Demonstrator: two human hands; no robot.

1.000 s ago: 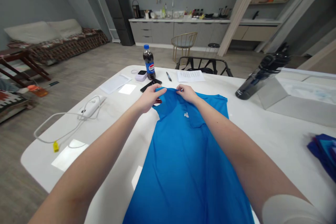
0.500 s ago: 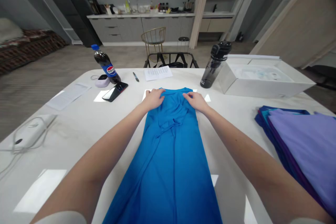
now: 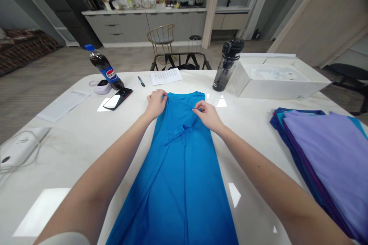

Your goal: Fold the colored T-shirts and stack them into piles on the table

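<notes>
A bright blue dress (image 3: 184, 168) lies lengthwise on the white table, its top end away from me and its lower part running out of view at the bottom. Gathered, twisted cloth lies across its upper part. My left hand (image 3: 156, 103) is closed on the dress's far left corner, fingers curled at the edge. On the other side my right hand (image 3: 207, 114) pinches the fabric a little below the far right corner, between thumb and fingertips.
Right of the dress are a stack of folded clothes (image 3: 324, 138), an open white box (image 3: 276, 88) and a dark bottle (image 3: 225, 71). To the left are a cola bottle (image 3: 105, 69), a phone (image 3: 117, 98), papers (image 3: 61, 105) and a white power strip (image 3: 21, 147) with a cable.
My left hand has moved outward to the dress's left corner. My right hand has come slightly down and inward along the right side. The camera view has shifted a little.
</notes>
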